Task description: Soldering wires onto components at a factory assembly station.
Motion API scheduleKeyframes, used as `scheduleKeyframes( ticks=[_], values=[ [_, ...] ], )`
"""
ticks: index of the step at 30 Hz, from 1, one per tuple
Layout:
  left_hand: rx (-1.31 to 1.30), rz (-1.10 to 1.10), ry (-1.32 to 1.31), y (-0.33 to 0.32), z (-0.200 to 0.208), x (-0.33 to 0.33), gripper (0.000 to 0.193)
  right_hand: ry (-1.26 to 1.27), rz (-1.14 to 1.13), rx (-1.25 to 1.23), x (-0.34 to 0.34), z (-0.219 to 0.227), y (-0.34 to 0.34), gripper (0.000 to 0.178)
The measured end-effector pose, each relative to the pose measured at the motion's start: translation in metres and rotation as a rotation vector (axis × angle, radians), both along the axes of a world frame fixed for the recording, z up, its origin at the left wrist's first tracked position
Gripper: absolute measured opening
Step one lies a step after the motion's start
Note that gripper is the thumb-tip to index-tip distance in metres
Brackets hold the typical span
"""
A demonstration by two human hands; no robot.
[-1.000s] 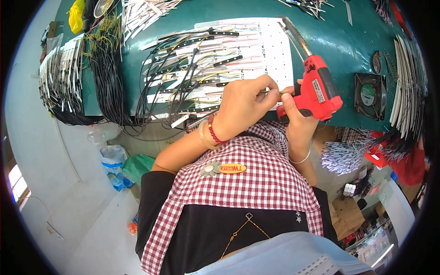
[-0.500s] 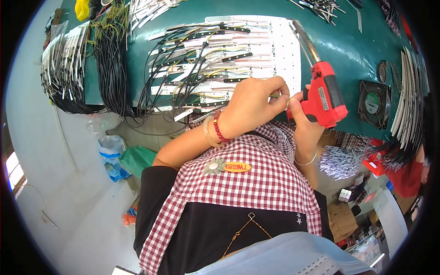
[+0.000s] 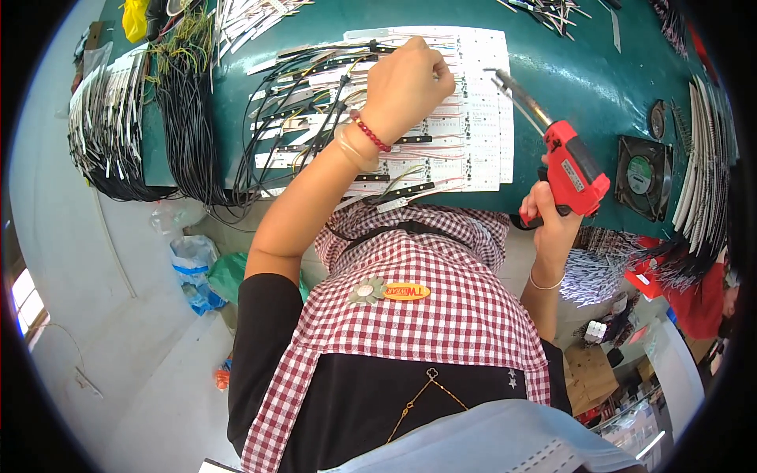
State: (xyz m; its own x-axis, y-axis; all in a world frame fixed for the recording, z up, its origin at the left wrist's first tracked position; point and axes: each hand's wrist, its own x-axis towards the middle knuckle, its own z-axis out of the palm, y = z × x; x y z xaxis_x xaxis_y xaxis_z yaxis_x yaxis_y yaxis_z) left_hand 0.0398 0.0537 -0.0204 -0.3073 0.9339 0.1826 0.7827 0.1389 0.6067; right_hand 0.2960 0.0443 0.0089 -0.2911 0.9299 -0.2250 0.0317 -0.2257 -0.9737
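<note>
My right hand (image 3: 546,211) grips the handle of a red soldering gun (image 3: 576,167), whose metal tip and feed tube point up and to the left over the table. My left hand (image 3: 406,87) is over the far part of a white printed sheet (image 3: 485,118), its fingers curled together. Whatever sits between those fingertips is too hidden to make out. Under and beside that hand lie several white and black strips (image 3: 410,191) with thin coloured wires. Black cables (image 3: 264,122) run from them to the left.
Bundles of black cable (image 3: 189,142) and white-ended leads (image 3: 106,118) hang over the table's left edge. A square black fan (image 3: 643,177) stands at the right, beside a bundle of pale wires (image 3: 704,169). Loose strips (image 3: 252,20) lie at the back of the green table (image 3: 576,67).
My left hand has moved away from the right one, up and left over the sheet. My right hand has lowered slightly to the right with the soldering gun.
</note>
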Motion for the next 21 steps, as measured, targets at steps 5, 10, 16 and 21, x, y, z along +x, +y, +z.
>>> scheduleKeyframes(
  ticks=[5,10,16,21],
  values=[
    [-0.146,0.046,0.031,0.000,-0.008,0.007,0.014,-0.022,0.036,-0.084,0.005,-0.008,-0.005,0.030],
    [-0.178,0.036,0.029,0.004,-0.007,0.008,0.012,-0.111,0.043,-0.087,-0.002,-0.010,-0.006,0.028],
    [-0.190,0.033,0.035,0.006,-0.006,0.009,0.013,-0.156,0.036,-0.070,-0.004,-0.008,-0.007,0.025],
    [-0.184,0.007,0.055,0.009,-0.007,0.007,0.013,-0.173,0.044,-0.028,-0.002,-0.010,-0.008,0.023]
  ],
)
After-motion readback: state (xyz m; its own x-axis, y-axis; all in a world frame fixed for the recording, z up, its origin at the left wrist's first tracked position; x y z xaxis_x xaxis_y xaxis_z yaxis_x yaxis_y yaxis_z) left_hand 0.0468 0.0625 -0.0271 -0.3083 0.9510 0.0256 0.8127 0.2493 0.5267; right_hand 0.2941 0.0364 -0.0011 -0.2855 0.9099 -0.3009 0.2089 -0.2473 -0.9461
